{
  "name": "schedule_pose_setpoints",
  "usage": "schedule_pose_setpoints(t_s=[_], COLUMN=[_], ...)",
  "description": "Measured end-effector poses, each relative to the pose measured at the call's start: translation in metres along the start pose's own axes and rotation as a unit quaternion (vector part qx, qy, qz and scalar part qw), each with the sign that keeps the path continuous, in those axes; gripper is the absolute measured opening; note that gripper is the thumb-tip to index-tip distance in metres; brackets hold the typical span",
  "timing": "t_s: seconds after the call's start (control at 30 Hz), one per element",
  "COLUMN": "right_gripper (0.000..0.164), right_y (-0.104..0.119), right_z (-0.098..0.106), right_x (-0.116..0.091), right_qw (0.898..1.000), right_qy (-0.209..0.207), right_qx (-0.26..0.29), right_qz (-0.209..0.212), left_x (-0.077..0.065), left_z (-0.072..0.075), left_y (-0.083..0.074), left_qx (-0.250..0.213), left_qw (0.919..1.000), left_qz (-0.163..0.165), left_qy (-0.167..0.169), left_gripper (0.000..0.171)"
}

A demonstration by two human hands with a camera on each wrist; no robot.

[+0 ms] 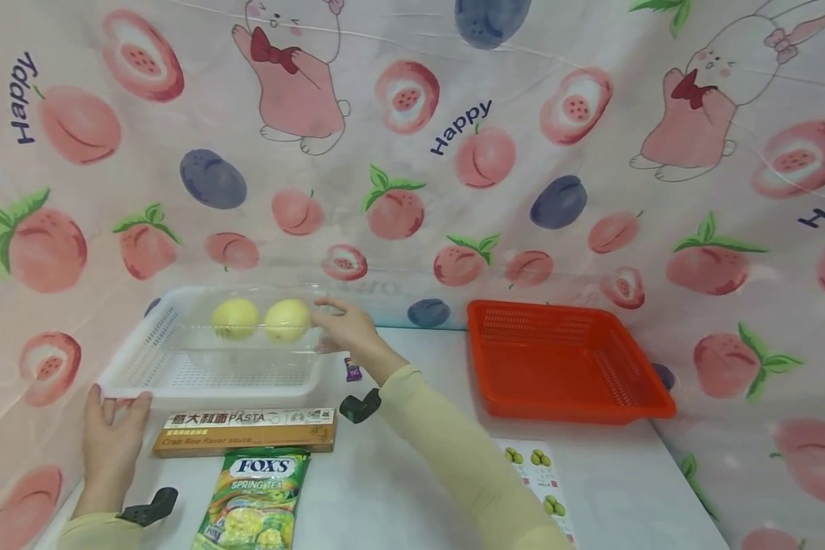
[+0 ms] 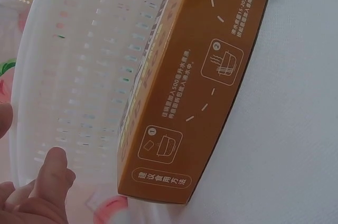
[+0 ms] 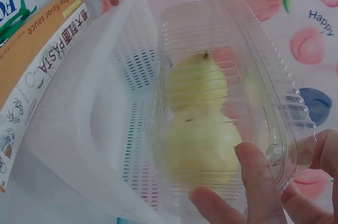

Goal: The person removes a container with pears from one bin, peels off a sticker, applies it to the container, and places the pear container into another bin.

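Observation:
My right hand (image 1: 352, 330) grips one end of a clear plastic clamshell box (image 3: 232, 76), fingers and thumb around its end. Inside it sit two round yellow-green fruits, one fruit (image 1: 235, 318) beside the other fruit (image 1: 287, 320). The box overlaps the white perforated basket (image 1: 206, 391) in the head view and is tilted over it in the right wrist view. At the basket's front left corner, my left hand (image 1: 113, 435) has its thumb and fingers on the rim, pinching it. A brown pasta box (image 2: 185, 86) lies along the basket's front side.
A green FOX'S candy bag (image 1: 253, 496) lies in front of the pasta box. Right of the white basket is a small purple packet (image 1: 353, 370). A red basket (image 1: 564, 412) stands at the right, with a printed sheet (image 1: 539, 473) before it. Fruit-patterned cloth (image 1: 412, 168) hangs behind.

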State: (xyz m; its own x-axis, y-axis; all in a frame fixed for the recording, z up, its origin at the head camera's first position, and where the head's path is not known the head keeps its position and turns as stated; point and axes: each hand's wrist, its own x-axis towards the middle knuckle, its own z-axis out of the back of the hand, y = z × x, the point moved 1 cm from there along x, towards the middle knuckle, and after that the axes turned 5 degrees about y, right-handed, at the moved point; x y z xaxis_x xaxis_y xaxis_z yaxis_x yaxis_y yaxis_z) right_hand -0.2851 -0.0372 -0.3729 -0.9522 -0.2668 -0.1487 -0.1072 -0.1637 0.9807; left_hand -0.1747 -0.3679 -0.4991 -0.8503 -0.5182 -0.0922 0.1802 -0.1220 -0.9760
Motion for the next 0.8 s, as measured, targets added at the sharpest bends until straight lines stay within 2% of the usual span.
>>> schedule_pose_setpoints(t_s=[0.23,0.33,0.43,0.8], right_gripper=[0.039,0.04,0.04,0.047], right_y=[0.005,0.006,0.005,-0.016], right_z=[0.021,0.033,0.048,0.12], right_x=[-0.017,-0.024,-0.033,-0.098], right_qw=[0.999,0.998,0.999,0.999], right_qy=[0.021,0.028,0.018,-0.002], right_qx=[0.044,0.044,0.035,0.005], right_qz=[0.019,0.024,0.024,0.038], left_x=[0.0,-0.001,-0.001,0.0], left_z=[0.002,0.002,0.001,-0.002], left_y=[0.001,0.001,0.0,-0.002], left_qx=[-0.013,-0.009,-0.006,-0.017], left_qw=[0.9999,0.9999,0.9999,0.9998], left_qz=[0.002,0.006,0.011,0.003], left_qy=[-0.007,-0.009,-0.007,-0.002], left_gripper=[0.087,0.087,0.088,0.088])
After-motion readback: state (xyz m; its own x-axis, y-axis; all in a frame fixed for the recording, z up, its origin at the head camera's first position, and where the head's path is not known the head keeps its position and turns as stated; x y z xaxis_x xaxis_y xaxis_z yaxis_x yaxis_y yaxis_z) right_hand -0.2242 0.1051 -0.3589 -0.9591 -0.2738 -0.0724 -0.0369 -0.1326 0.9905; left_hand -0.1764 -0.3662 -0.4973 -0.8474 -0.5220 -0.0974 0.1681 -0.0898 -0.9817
